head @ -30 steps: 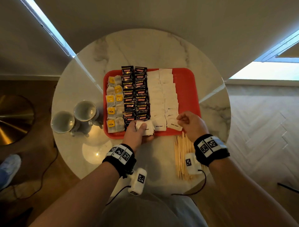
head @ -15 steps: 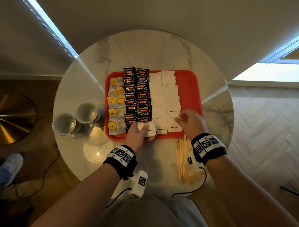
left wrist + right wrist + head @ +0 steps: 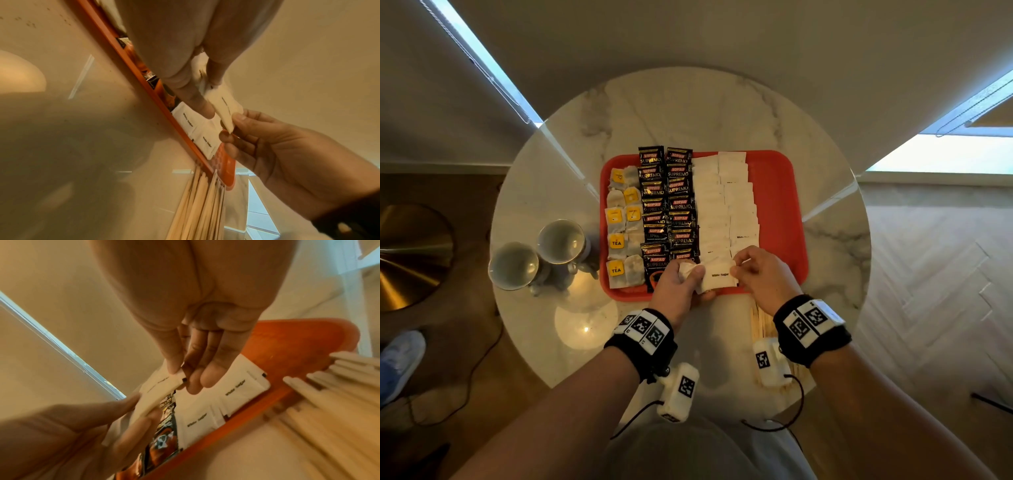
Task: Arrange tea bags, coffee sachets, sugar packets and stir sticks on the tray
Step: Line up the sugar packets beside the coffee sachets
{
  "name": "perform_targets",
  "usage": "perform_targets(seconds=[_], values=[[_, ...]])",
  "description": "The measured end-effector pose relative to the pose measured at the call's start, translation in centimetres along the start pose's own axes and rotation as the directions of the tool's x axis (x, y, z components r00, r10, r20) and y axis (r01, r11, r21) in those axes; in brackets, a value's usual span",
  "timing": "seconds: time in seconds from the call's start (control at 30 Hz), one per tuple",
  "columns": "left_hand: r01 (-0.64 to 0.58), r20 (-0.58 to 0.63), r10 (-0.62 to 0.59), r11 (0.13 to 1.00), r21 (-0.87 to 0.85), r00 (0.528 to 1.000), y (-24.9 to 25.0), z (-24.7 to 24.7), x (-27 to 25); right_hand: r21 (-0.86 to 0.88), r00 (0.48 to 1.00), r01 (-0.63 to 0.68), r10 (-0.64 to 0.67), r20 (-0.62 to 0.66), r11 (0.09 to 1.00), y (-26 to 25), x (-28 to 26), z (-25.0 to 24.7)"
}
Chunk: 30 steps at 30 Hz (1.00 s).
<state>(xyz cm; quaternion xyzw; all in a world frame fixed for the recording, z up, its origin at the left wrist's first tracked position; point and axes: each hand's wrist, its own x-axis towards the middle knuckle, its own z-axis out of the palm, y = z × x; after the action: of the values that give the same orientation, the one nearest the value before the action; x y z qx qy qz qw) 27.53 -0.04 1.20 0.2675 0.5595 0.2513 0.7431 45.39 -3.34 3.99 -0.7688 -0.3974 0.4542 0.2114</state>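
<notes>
A red tray (image 3: pixel 777 205) carries tea bags (image 3: pixel 623 222) on its left, two columns of black coffee sachets (image 3: pixel 666 202) in the middle and two columns of white sugar packets (image 3: pixel 726 202) beside them. Over the tray's near edge my left hand (image 3: pixel 678 284) grips a small stack of sugar packets (image 3: pixel 224 104). My right hand (image 3: pixel 760 274) pinches a corner of the top packet (image 3: pixel 719 275) of that stack, between thumb and fingertips (image 3: pixel 180 371). Wooden stir sticks (image 3: pixel 760 318) lie on the table just before the tray, partly under my right wrist.
Two grey cups (image 3: pixel 558 240) stand on the round marble table (image 3: pixel 688 113) left of the tray. The tray's right strip is bare red. The stir sticks (image 3: pixel 197 211) reach up to the tray's near rim.
My right hand has left the near end of the right sugar column and moved left to my left hand's stack, where it now pinches the top packet. The left hand has barely moved.
</notes>
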Motion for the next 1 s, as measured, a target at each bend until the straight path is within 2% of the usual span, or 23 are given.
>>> perform_targets(seconds=[0.17, 0.27, 0.4, 0.5, 0.63, 0.7, 0.77, 0.87, 0.93, 1.0], values=[[-0.037, -0.108, 0.050, 0.992, 0.124, 0.993, -0.1, -1.0, 0.0, -0.036, 0.994, -0.020, 0.016, -0.104, 0.999, 1.2, 0.5, -2.6], [-0.036, -0.155, 0.047, 0.997, 0.074, 0.987, 0.2, -1.5, -0.2, -0.088, 0.988, -0.069, 0.055, -0.143, 0.994, 2.1, 1.0, -3.6], [-0.038, -0.152, 0.047, 0.997, 0.063, 0.987, 0.1, -1.7, -0.2, -0.155, 0.987, -0.122, 0.105, -0.119, 0.980, 3.4, 2.1, -2.8], [-0.026, -0.152, 0.035, 0.998, 0.062, 0.988, 0.2, -1.8, -0.3, -0.251, 0.988, -0.118, 0.088, -0.126, 0.961, 3.8, 2.5, -2.2], [-0.032, -0.146, 0.045, 0.995, 0.090, 0.988, 0.3, -1.6, -0.3, -0.450, 0.969, -0.091, -0.024, -0.244, 0.888, 3.1, 1.7, -2.2], [-0.032, -0.145, 0.049, 0.992, 0.119, 0.988, 0.4, -1.2, -0.3, -0.396, 0.971, -0.011, -0.085, -0.225, 0.918, 2.0, 0.8, -1.9], [-0.044, -0.141, 0.069, 0.984, 0.173, 0.988, 0.5, -0.7, -0.4, -0.224, 0.989, 0.054, -0.082, -0.121, 0.973, 0.5, -0.2, -1.3], [-0.081, -0.106, 0.117, 0.952, 0.296, 0.988, 0.3, -0.1, -0.3, -0.022, 0.999, 0.039, -0.039, 0.028, 0.999, -0.6, -0.8, 0.1], [-0.111, -0.081, 0.150, 0.927, 0.359, 0.985, 0.6, 0.5, -0.4, -0.023, 0.999, 0.037, -0.037, 0.025, 0.999, -0.5, -0.5, 0.4], [-0.135, -0.048, 0.174, 0.888, 0.440, 0.984, 0.6, 0.7, 0.0, -0.026, 0.999, 0.022, -0.023, -0.030, 0.999, 0.0, -0.2, -0.2]])
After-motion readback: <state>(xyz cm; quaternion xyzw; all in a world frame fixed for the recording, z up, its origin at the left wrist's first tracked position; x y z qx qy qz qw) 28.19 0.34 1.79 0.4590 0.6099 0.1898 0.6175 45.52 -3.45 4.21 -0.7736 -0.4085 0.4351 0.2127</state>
